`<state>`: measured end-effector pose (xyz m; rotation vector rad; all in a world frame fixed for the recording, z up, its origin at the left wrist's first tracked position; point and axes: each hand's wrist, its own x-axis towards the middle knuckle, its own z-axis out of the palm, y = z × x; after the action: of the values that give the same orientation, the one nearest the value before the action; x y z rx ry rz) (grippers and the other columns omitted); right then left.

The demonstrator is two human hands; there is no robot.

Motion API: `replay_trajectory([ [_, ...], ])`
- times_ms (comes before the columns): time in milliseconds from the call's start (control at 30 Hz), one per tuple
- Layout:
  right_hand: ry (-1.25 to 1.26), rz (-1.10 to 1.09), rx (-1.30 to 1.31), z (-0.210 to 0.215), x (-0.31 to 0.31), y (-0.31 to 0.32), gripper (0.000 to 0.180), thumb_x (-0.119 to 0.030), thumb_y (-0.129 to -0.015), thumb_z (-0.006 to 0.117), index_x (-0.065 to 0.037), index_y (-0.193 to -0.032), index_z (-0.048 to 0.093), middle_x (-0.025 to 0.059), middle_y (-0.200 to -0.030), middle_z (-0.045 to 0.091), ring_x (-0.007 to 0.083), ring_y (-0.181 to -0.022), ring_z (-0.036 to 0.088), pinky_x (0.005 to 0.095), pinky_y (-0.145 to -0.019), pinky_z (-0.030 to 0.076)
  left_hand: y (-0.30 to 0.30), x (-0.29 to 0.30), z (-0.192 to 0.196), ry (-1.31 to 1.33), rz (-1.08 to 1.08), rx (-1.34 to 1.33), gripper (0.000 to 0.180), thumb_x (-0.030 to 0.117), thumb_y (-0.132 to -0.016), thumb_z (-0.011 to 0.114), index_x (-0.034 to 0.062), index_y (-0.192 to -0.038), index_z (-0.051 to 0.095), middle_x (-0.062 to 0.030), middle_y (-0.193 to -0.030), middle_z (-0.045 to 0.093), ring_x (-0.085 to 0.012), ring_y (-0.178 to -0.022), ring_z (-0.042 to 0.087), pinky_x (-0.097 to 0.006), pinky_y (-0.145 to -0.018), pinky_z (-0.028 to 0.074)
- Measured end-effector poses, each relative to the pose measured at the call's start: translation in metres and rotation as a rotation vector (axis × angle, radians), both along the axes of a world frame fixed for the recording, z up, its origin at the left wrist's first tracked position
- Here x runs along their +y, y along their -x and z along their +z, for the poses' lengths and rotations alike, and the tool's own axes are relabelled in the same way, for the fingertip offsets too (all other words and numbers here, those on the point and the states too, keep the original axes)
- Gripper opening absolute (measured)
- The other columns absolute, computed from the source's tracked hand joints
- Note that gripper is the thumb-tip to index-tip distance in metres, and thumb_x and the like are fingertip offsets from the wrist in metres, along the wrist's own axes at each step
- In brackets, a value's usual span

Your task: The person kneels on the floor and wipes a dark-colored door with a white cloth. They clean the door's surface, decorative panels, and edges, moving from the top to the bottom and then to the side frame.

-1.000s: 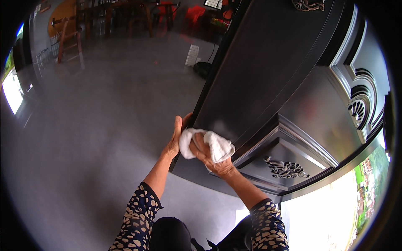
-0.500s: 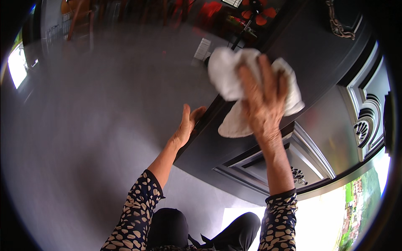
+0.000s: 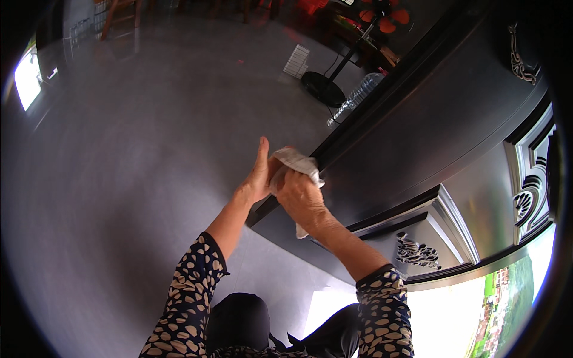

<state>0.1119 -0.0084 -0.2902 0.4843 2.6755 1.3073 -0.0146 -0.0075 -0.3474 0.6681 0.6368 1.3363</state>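
Observation:
A dark, panelled door point(image 3: 406, 149) stands in front of me on the right, with its long edge running diagonally up and away. My right hand point(image 3: 301, 197) grips a crumpled white cloth point(image 3: 298, 161) at that edge, low down. Part of the cloth hangs below the hand. Beside it, on the left, is my left hand point(image 3: 258, 177), thumb stretched upward and apart from the other fingers. Those fingers reach toward the door edge and are partly hidden by the cloth. Both hands meet at the cloth.
Raised mouldings and a metal ornament point(image 3: 415, 250) decorate the door; a carved handle point(image 3: 519, 56) sits farther up. On the grey floor point(image 3: 149, 149) beyond stand a fan point(image 3: 325, 88) with orange blades and a clear plastic bottle point(image 3: 358, 98) lying down. A wooden chair point(image 3: 122, 18) is at the far left.
My right hand has brought the cloth down and left from the door's face to its edge, against my left hand. The cloth is more bunched. My left hand has hardly moved.

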Motion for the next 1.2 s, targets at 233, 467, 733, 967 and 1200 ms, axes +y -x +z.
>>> replay_trajectory([
  [233,0.453,0.102,0.056,-0.072,-0.002,-0.035,0.028,-0.021,-0.074,0.058,-0.006,-0.097,0.062,0.0106,-0.093,0.060,0.0284,-0.096,0.056,0.0409,-0.089,0.041,0.025,-0.006,-0.034,0.078,0.211,0.349,0.096,0.079,-0.073,0.035,0.0095,-0.139,0.030,-0.0145,-0.138,0.037,-0.0261,-0.133,0.024,-0.053,-0.104,0.012],
  [467,0.407,0.358,0.391,-0.007,-0.012,-0.092,0.042,-0.026,-0.067,0.066,-0.023,-0.108,0.059,0.0031,-0.093,0.053,0.0198,-0.080,0.054,0.0323,-0.067,0.051,-0.015,-0.001,0.058,-0.428,0.236,0.499,0.090,0.061,-0.077,0.056,0.0062,-0.141,0.025,-0.0118,-0.144,0.029,-0.0239,-0.136,0.019,-0.040,-0.110,0.012],
  [733,0.026,0.195,0.845,0.149,0.002,-0.121,0.032,-0.032,-0.067,0.066,-0.024,-0.097,0.067,0.0054,-0.095,0.057,0.0256,-0.083,0.058,0.0421,-0.069,0.046,-0.045,0.010,0.079,-0.493,0.411,0.449,0.089,0.064,-0.076,0.057,0.0035,-0.136,0.030,-0.0135,-0.129,0.040,-0.0244,-0.122,0.036,-0.036,-0.103,0.027],
  [967,-0.461,0.200,1.017,0.151,0.009,-0.096,0.040,-0.016,-0.071,0.062,-0.016,-0.111,0.057,0.0099,-0.119,0.047,0.0289,-0.108,0.041,0.0420,-0.090,0.027,-0.040,0.009,0.067,-0.411,0.267,0.310,0.078,0.059,-0.084,0.048,0.0019,-0.134,0.032,-0.0110,-0.129,0.038,-0.0227,-0.126,0.029,-0.037,-0.108,0.015],
  [1200,0.335,0.165,0.885,0.078,-0.033,-0.085,0.048,0.003,-0.062,0.061,-0.007,-0.109,0.058,0.0144,-0.110,0.051,0.0354,-0.101,0.053,0.0462,-0.084,0.046,-0.057,-0.086,0.027,-0.345,0.713,0.395,0.051,0.032,-0.089,0.052,-0.0008,-0.124,0.035,-0.0081,-0.114,0.044,-0.0159,-0.097,0.046,-0.028,-0.081,0.042],
])
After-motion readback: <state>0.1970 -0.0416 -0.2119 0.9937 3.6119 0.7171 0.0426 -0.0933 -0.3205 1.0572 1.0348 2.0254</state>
